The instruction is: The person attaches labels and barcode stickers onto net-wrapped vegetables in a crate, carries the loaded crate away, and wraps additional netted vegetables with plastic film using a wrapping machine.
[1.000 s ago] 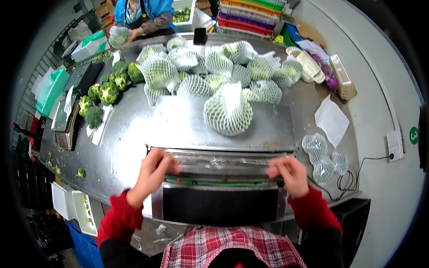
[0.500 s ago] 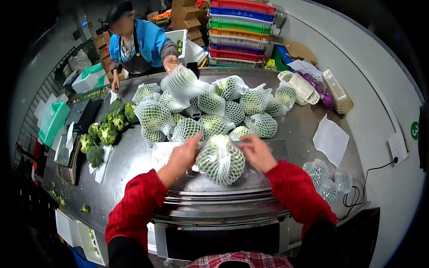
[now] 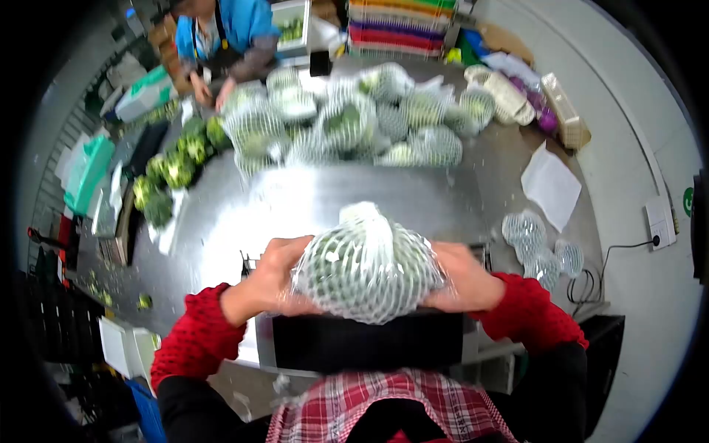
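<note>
A round, pale green vegetable head in a white foam net (image 3: 369,269) is held up over the near edge of the steel table, with clear film around it; the exact vegetable is hard to make out. My left hand (image 3: 275,279) grips its left side, and my right hand (image 3: 467,277) closes on the opposite side. Fingertips of both hands are partly hidden behind the film and net. Beyond them, several similar netted heads (image 3: 343,129) lie piled together on the steel table (image 3: 325,192).
Bare broccoli heads (image 3: 177,168) lie at the left beside a scale (image 3: 140,159). On the right are a white sheet (image 3: 550,184), empty foam nets (image 3: 543,247) and a pale basket (image 3: 565,114). A co-worker in blue (image 3: 247,26) stands across the table near stacked crates (image 3: 399,33).
The netted head has come off the table toward me, and both hands now grip its sides. My view has tilted down. The co-worker's raised hand has dropped, releasing a netted head onto the pile.
</note>
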Available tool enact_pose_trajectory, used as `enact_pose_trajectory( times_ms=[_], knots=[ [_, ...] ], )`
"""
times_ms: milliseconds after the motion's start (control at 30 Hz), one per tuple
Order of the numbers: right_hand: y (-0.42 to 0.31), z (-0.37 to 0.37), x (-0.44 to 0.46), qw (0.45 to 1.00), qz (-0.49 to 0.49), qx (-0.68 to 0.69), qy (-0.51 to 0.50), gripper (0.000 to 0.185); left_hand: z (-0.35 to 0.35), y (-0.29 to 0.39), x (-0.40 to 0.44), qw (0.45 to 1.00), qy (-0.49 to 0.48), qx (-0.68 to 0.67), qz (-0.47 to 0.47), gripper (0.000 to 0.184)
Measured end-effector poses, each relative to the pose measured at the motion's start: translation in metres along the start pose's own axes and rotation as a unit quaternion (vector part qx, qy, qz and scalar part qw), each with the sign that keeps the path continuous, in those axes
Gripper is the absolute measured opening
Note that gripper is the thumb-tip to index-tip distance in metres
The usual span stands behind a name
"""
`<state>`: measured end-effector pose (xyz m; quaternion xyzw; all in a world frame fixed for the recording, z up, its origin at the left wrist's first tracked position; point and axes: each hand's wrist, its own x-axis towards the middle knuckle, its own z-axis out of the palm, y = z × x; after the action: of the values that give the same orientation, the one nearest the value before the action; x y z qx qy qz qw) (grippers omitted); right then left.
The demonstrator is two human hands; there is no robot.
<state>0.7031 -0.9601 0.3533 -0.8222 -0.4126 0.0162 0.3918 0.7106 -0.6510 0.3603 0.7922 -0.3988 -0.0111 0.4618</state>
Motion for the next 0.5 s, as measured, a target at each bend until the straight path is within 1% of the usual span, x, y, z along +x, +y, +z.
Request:
enact_pose_trajectory(
  times_ms=[33,67,100,167,200,233,267,300,367,433,467,500],
  knots=[
    [-0.026,-0.004,-0.015,0.999,0.0,-0.029,-0.015,0.064,0.005,0.027,-0.016,0.999,-0.003,-0.013,-0.034,0.061],
    [-0.053,0.0,-0.028,0.998,0.038,-0.037,-0.03,0.064,0.011,0.051,-0.033,0.997,-0.027,0.014,-0.065,0.065],
    [-0.062,0.014,-0.054,0.998,0.036,-0.032,-0.049,0.066,0.02,0.064,-0.047,0.998,-0.035,-0.031,-0.038,0.067],
    [-0.09,0.032,-0.087,0.992,0.09,0.054,-0.069,0.065,0.05,0.077,-0.091,0.987,-0.017,-0.14,-0.081,0.071],
    [-0.097,0.043,-0.098,0.991,0.097,0.06,-0.072,0.065,0.059,0.083,-0.103,0.97,-0.037,-0.186,-0.153,0.073],
    [-0.097,0.055,-0.108,0.967,0.172,0.17,-0.077,0.065,0.065,0.087,-0.111,0.946,-0.056,-0.229,-0.222,0.075],
    [-0.093,0.065,-0.113,0.94,0.234,0.229,-0.092,0.062,0.079,0.072,-0.124,0.936,-0.08,-0.245,-0.241,0.073],
    [-0.09,0.075,-0.118,0.907,0.297,0.283,-0.099,0.059,0.091,0.067,-0.132,0.877,-0.048,-0.357,-0.318,0.062],
    [-0.082,0.094,-0.125,0.902,0.289,0.32,-0.018,0.048,0.106,0.052,-0.138,0.886,-0.037,-0.357,-0.294,0.051],
    [-0.08,0.095,-0.126,0.814,0.422,0.399,-0.017,0.033,0.122,0.046,-0.146,0.8,-0.005,-0.432,-0.417,0.044],
    [-0.075,0.1,-0.134,0.792,0.442,0.422,-0.016,0.034,0.126,0.041,-0.15,0.8,-0.015,-0.411,-0.436,0.042],
    [-0.072,0.104,-0.144,0.769,0.46,0.443,-0.014,0.035,0.129,0.041,-0.159,0.805,-0.012,-0.408,-0.431,0.042]
  ],
)
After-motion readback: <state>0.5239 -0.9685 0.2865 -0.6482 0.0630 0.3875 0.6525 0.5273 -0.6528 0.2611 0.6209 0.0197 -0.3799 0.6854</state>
